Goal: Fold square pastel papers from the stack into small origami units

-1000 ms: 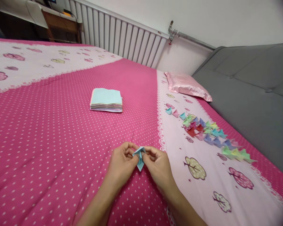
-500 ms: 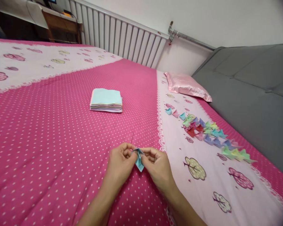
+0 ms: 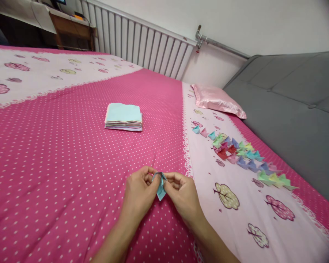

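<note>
Low over the pink dotted bedspread (image 3: pixel 57 157), my left hand (image 3: pixel 139 193) and my right hand (image 3: pixel 182 195) both pinch a small folded light-blue paper piece (image 3: pixel 161 186) between their fingertips. Its lower tip points down between the two hands. A square stack of pastel paper sheets (image 3: pixel 123 116), light blue on top, lies on the bedspread further back. To the right, several finished folded paper pieces (image 3: pixel 242 155) in blue, green, red and pink lie in a row on the pale pink border.
A pink satin pillow (image 3: pixel 218 100) lies at the head of the bed by a grey padded headboard (image 3: pixel 296 109). A white radiator (image 3: pixel 139 44) runs along the wall behind. A wooden piece of furniture (image 3: pixel 71 31) stands at the far left.
The blue paper piece has been pressed narrower between my fingertips and its top flap has closed. Both hands stay in the same spot.
</note>
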{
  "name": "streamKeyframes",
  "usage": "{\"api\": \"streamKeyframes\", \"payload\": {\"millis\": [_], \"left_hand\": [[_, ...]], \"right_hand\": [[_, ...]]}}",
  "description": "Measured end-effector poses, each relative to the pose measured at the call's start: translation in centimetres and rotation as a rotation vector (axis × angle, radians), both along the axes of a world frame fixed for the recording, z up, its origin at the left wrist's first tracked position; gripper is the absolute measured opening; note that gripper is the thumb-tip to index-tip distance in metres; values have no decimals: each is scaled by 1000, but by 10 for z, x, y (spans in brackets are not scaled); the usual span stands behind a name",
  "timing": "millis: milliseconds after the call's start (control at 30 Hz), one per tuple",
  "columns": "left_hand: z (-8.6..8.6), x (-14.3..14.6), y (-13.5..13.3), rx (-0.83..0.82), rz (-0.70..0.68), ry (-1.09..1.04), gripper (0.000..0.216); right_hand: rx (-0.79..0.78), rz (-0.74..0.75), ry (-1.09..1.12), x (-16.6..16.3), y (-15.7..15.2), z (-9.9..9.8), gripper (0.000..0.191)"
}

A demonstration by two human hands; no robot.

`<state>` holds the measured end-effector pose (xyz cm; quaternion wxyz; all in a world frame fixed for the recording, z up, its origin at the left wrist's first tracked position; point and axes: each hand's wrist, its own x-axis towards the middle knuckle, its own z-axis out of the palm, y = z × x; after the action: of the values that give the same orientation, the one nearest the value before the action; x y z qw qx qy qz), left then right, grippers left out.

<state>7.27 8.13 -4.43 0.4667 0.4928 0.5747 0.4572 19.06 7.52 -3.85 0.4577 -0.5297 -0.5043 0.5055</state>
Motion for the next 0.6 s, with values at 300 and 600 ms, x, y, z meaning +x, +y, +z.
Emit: {"api": "streamKeyframes", "payload": {"millis": [300,600], "left_hand": [[5,3,2,-80,-50,-168,15],[9,3,1,-83,-79,-162,20]], "right_hand": [[-20,-34,127,0,1,-2,17],[13,-70,20,1,1,-5,18]]}}
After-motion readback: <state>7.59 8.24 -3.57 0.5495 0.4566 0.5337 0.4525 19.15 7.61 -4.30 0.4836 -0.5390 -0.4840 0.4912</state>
